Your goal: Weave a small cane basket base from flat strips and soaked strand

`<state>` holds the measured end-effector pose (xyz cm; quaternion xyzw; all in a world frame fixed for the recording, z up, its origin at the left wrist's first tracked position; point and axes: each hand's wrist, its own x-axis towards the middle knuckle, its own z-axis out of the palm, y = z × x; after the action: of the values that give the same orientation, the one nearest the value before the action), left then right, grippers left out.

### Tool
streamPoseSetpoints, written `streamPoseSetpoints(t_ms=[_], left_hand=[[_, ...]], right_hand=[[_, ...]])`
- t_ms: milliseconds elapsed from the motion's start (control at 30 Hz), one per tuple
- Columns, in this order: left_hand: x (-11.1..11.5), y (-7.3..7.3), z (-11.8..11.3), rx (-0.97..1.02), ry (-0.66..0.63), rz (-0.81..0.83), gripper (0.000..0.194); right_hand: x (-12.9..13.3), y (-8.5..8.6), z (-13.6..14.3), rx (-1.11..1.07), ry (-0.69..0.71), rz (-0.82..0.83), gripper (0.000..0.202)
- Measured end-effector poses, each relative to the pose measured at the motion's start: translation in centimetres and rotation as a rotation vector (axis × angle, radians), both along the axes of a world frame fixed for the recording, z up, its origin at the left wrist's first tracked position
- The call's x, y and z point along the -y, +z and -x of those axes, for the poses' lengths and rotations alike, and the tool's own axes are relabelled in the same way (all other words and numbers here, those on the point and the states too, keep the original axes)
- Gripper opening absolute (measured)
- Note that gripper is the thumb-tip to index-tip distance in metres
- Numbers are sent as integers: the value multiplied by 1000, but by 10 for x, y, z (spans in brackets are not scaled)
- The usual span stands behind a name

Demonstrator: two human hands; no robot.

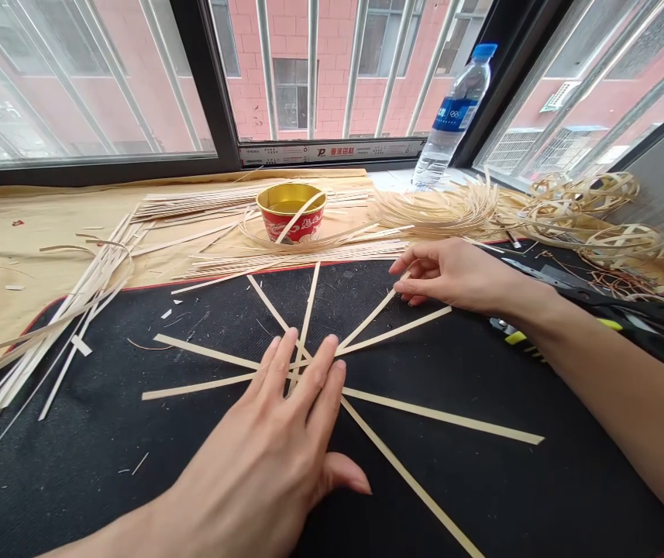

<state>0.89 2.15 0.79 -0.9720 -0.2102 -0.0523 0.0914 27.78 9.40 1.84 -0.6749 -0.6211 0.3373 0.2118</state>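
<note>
Several pale bamboo-like strips (443,419) cross one another in a star on the black mat (453,504). My left hand (294,418) lies over the crossing point, fingers stretched out and pressing on the strips, so part of the crossing is hidden. At the upper right of the star, my right hand (433,275) pinches the far end of one slanting strip (369,319) between thumb and fingers. Just below that hand, another strip (401,329) ends free on the mat.
Behind the mat stands a red bowl (292,221) with a gold inside, amid bundles of strips (197,203). More loose strips (58,353) lie at the left. Coiled strips (442,209), a water bottle (453,116) and dark-handled tools (587,298) are at the right.
</note>
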Motion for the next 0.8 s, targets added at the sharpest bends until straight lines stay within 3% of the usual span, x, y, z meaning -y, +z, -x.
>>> streamPoseSetpoints(t_ms=[167,400,800], left_hand=[[2,-14,0,8,-16,4,57],[3,-17,-6,-1,64,20,81],[1,-26,-7,-53,45,129,82]], right_hand=[[0,0,-1,-3,2,-5,9],[-1,-1,-2,-5,-3,-15,10],[-2,-6,0,-181,-74,-2,12]])
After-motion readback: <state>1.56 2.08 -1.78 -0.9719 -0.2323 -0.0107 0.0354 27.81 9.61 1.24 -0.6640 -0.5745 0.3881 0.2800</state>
